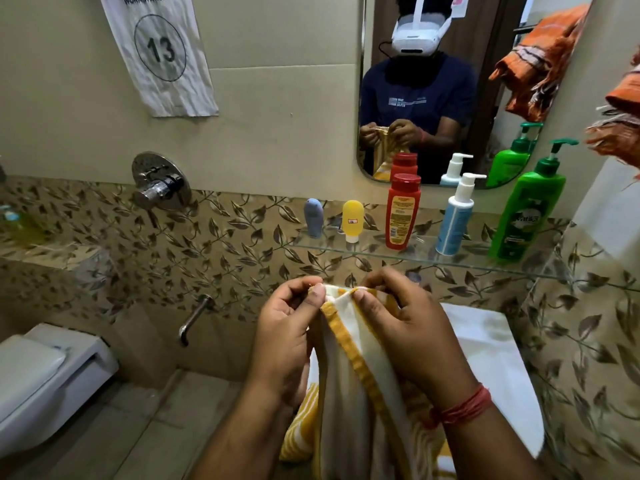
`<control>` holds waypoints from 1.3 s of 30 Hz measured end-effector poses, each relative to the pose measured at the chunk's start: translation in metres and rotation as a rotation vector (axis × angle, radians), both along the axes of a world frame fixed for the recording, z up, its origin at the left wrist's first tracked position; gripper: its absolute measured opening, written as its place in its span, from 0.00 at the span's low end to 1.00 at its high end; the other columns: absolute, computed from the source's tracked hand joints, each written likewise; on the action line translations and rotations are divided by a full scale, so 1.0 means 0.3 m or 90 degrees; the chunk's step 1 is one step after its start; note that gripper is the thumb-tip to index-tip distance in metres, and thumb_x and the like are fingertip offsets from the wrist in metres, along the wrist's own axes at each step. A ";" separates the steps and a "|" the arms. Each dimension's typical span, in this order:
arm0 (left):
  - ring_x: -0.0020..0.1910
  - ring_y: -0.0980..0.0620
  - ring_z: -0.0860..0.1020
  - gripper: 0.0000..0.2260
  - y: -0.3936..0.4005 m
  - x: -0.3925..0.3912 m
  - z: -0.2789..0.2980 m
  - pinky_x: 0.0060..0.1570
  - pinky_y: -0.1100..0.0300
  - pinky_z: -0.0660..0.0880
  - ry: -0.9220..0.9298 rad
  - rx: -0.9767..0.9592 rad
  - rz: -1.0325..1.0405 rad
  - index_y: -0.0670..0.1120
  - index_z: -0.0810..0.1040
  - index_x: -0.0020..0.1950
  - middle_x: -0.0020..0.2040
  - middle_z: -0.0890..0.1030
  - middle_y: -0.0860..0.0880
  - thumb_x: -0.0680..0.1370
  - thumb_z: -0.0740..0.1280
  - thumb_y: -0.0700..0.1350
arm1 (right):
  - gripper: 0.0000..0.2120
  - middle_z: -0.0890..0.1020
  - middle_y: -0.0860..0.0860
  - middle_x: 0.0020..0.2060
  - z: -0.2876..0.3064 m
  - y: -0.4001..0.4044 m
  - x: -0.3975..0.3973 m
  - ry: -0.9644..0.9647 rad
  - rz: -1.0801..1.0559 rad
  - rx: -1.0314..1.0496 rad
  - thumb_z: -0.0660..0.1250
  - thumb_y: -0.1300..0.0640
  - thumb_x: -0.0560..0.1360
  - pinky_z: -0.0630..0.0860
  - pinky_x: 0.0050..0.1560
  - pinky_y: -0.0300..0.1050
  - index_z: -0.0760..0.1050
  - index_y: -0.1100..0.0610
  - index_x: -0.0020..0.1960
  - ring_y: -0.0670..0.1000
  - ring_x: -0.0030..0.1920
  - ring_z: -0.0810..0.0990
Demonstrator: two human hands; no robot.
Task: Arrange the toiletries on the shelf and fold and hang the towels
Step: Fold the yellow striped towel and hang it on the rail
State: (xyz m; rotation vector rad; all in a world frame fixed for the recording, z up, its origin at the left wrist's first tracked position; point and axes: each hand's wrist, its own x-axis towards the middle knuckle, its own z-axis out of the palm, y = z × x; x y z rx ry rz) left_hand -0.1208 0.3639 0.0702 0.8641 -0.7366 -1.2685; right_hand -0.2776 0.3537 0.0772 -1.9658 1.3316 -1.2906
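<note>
Setting: a tiled bathroom, beige above, leaf-patterned band across the middle of the frame, grey floor at lower left.

Nearest, lower centre: yellow-and-white towel (349, 375), hanging down from both hands over a white basin (491, 348) at lower right. Left hand (287, 337) and right hand (408, 327) are close together at frame centre, each with thumb and fingertips pressed together, pinching the towel's top edge; the corners appear to be brought together, a fold in progress rather than finished.

Lower left: white toilet (45, 372); a wall spout (195, 318) just right of it.

Middle distance, right of centre: glass shelf (433, 261) bearing five toiletries upright in a row, roughly shortest to tallest from left to right: blue tube (313, 218), yellow tube (353, 220), red bottle (402, 213), white-and-blue pump bottle (455, 216), green pump bottle (530, 206). Spaced apart, none touching. This part of the task looks done.

Middle left: chrome mixer valve (161, 183).

Far, upper right: mirror (391, 81); orange towel (623, 109) at the right edge, bunched and apparently hung, its support not visible.

Upper left: paper sign (161, 53), numbered 13.

Remaining, by judgement: finish folding the yellow towel, then hang it.
</note>
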 end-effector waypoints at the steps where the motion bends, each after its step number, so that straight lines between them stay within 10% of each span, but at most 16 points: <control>1: 0.37 0.53 0.83 0.08 -0.005 0.002 0.000 0.34 0.62 0.80 0.024 -0.002 0.006 0.44 0.83 0.48 0.41 0.85 0.45 0.69 0.71 0.42 | 0.03 0.78 0.41 0.43 0.002 -0.002 0.013 0.008 -0.020 -0.038 0.68 0.52 0.79 0.70 0.42 0.28 0.77 0.47 0.46 0.40 0.47 0.77; 7: 0.39 0.51 0.83 0.08 -0.040 0.044 0.003 0.34 0.61 0.80 0.006 -0.044 0.028 0.51 0.84 0.47 0.46 0.85 0.43 0.71 0.71 0.41 | 0.06 0.79 0.44 0.40 0.006 -0.008 0.087 -0.118 0.015 -0.019 0.61 0.49 0.82 0.76 0.37 0.42 0.74 0.49 0.49 0.46 0.41 0.79; 11: 0.40 0.52 0.83 0.11 -0.065 0.057 -0.008 0.35 0.62 0.79 -0.052 -0.033 0.026 0.50 0.85 0.45 0.45 0.85 0.46 0.77 0.68 0.35 | 0.06 0.80 0.42 0.43 0.000 -0.037 0.150 -0.115 -0.030 -0.023 0.63 0.53 0.82 0.75 0.39 0.34 0.76 0.49 0.48 0.42 0.44 0.79; 23: 0.56 0.46 0.84 0.14 -0.150 0.051 -0.047 0.52 0.58 0.81 -0.087 -0.133 0.017 0.51 0.84 0.56 0.55 0.86 0.45 0.73 0.76 0.55 | 0.06 0.80 0.43 0.39 -0.024 -0.140 0.261 -0.176 -0.188 -0.035 0.65 0.52 0.79 0.75 0.32 0.44 0.74 0.50 0.43 0.45 0.37 0.79; 31: 0.47 0.47 0.84 0.05 -0.249 0.127 -0.030 0.43 0.57 0.81 -0.062 -0.101 -0.015 0.52 0.85 0.47 0.46 0.86 0.46 0.74 0.70 0.48 | 0.07 0.78 0.46 0.38 -0.002 -0.187 0.159 -0.216 0.155 0.119 0.69 0.52 0.76 0.75 0.41 0.37 0.78 0.55 0.45 0.44 0.41 0.77; 37: 0.47 0.53 0.83 0.07 -0.258 0.148 0.035 0.45 0.62 0.80 -0.238 -0.229 -0.161 0.53 0.84 0.49 0.47 0.85 0.50 0.77 0.67 0.43 | 0.05 0.77 0.44 0.60 0.029 -0.218 0.037 -0.085 0.279 0.116 0.72 0.52 0.76 0.75 0.62 0.41 0.80 0.52 0.43 0.49 0.65 0.76; 39: 0.48 0.53 0.83 0.07 -0.258 0.139 0.056 0.45 0.62 0.79 -0.286 -0.253 -0.178 0.52 0.83 0.49 0.47 0.85 0.49 0.78 0.67 0.42 | 0.05 0.79 0.46 0.55 0.033 -0.216 0.024 -0.132 0.314 0.121 0.72 0.53 0.76 0.76 0.57 0.43 0.79 0.53 0.42 0.48 0.59 0.79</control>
